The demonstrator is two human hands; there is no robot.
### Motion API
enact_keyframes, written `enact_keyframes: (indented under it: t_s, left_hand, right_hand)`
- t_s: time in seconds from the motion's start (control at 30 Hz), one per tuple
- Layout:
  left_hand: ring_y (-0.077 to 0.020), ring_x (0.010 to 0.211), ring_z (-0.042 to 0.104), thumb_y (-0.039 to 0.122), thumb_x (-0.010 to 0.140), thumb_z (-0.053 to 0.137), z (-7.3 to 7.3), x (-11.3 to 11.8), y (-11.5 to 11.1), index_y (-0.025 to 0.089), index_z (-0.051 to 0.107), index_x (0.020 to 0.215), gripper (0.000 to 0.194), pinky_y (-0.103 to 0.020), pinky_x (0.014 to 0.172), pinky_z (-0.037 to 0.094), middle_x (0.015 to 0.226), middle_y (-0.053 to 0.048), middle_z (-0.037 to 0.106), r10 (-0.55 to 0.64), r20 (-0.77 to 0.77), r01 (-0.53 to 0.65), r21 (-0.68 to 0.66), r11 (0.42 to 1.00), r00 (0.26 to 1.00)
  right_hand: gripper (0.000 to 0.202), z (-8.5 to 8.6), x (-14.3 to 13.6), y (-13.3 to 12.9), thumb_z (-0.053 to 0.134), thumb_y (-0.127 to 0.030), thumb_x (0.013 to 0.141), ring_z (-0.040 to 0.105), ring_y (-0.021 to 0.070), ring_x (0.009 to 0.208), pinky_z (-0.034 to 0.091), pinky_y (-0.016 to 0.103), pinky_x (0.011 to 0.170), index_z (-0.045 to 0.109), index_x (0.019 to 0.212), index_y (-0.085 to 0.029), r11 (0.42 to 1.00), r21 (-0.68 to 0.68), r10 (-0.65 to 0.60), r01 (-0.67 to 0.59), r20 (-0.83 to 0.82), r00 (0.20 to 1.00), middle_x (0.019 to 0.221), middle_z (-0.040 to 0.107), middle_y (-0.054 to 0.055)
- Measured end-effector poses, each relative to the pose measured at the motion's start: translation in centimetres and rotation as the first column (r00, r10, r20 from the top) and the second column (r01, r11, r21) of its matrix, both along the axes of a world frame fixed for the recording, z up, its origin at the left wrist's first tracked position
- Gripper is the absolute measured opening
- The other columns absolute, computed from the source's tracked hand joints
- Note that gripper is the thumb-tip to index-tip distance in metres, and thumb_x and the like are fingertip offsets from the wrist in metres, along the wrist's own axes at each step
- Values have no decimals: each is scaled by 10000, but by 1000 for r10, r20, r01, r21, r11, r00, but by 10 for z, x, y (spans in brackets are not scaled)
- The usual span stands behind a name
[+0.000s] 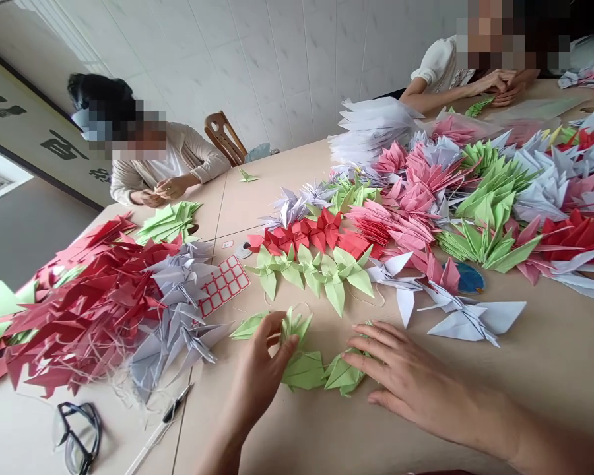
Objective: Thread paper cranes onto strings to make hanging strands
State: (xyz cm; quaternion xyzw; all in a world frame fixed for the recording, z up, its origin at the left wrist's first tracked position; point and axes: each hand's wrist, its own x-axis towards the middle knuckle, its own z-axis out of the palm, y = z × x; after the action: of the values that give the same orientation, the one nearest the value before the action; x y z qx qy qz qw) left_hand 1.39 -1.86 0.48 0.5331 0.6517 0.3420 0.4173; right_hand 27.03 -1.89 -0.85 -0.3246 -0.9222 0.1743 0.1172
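In the head view my left hand (270, 359) pinches a green folded paper crane (296, 325) between thumb and fingers. Below it lies another green crane (304, 371) on the table. My right hand (400, 369) is stretched flat, fingers extended and touching a further green crane (346, 373), which it partly covers. A green wing (249, 326) sticks out to the left of my left hand. Thin string shows near the cranes. Beyond my hands, a row of green cranes (313, 274) lies spread out, with white cranes (468, 313) to its right.
Red cranes (89, 316) are heaped at left beside grey-white ones (175, 330). Glasses (79, 435), a pen-like tool (165, 422) and a label sheet (225, 287) lie nearby. Many coloured cranes (495, 198) fill the right. Two people (165, 161) sit across the table (257, 188).
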Motion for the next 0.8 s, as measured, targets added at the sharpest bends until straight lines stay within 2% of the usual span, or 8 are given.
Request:
enact_keyframes:
  t_s: [0.07,0.13,0.3,0.47,0.57,0.7,0.73,0.8]
  left_hand:
    - [-245,935,653,457,841,640,5,-4,-1,222,619,1099,350,-387,850,500,996,-71,696,25,172,-12,-78,997,985]
    - [-231,935,637,492,842,637,10,-8,-3,212,597,1140,411,-371,844,504,999,-66,685,60,259,-29,-122,992,964]
    - [-177,812,601,533,872,585,11,-10,-5,235,571,1211,452,-343,780,536,919,-22,646,180,385,-115,-187,976,905]
    - [-198,806,641,552,863,581,9,-12,-8,227,588,1203,471,-311,696,539,890,-28,661,241,433,-146,-240,960,869]
    - [-204,845,657,521,870,593,5,-12,-15,230,641,1127,391,-298,730,527,892,-28,685,130,343,-70,-183,981,930]
    - [-217,876,667,475,908,553,0,-11,-24,251,681,1119,332,-316,754,528,994,-57,725,-192,70,197,-73,978,979]
    - [-222,882,666,460,928,521,-1,-13,-24,253,694,1094,317,-324,752,528,1006,-61,729,-212,-48,210,-31,977,976]
    - [-237,911,653,410,956,472,0,-19,-20,243,718,1005,302,-344,768,527,996,-65,735,-137,-351,181,95,979,926]
  right_hand:
    - [439,-2,1,1,705,-236,852,530,325,1259,420,548,1043,575,1270,-229,1000,-28,8,-9,-28,1000,1262,657,90]
    - [408,-2,0,1,696,-258,864,548,319,1240,406,551,1051,584,1255,-226,998,-57,27,-30,-47,999,1228,672,88]
    - [364,0,-1,3,698,-285,868,574,310,1202,385,547,1059,608,1215,-227,992,-111,49,-58,-84,995,1168,693,77]
    - [316,1,0,2,708,-305,862,611,294,1133,366,553,1067,628,1161,-239,986,-159,34,-52,-116,993,1109,705,63]
    - [344,1,1,1,741,-319,836,633,283,1069,366,554,1063,635,1152,-235,985,-167,15,-38,-141,990,1070,709,64]
    - [335,1,1,1,743,-303,835,646,276,1039,375,541,1053,638,1144,-229,992,-124,7,-31,-189,982,1065,710,65]
    - [332,1,1,2,742,-294,837,650,272,1032,380,535,1050,636,1145,-228,994,-108,8,-30,-203,979,1068,711,63]
    - [337,1,0,3,743,-279,835,658,267,1019,398,521,1037,632,1150,-229,997,-72,8,-26,-230,973,1069,715,56]
